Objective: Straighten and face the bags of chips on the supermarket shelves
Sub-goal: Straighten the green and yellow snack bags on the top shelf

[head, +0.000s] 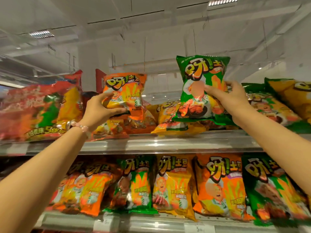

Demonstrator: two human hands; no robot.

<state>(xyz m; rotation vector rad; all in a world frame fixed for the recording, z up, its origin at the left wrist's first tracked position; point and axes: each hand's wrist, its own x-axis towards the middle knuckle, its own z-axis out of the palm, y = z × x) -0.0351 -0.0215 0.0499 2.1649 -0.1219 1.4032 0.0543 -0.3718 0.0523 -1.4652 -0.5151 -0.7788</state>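
The orange bag [125,94] and the green bag [201,86] are both held upright above the top shelf [168,142], fronts toward the camera, probably so each can be set down facing out. The left hand [102,108] grips the orange bag at its lower left corner; the right hand [226,95] pinches the green bag's right edge, thumb across the front. Beneath them yellow bags [170,118] lie slumped flat, which likely explains the lifting. The lower shelf's bags [218,185] stand mostly faced.
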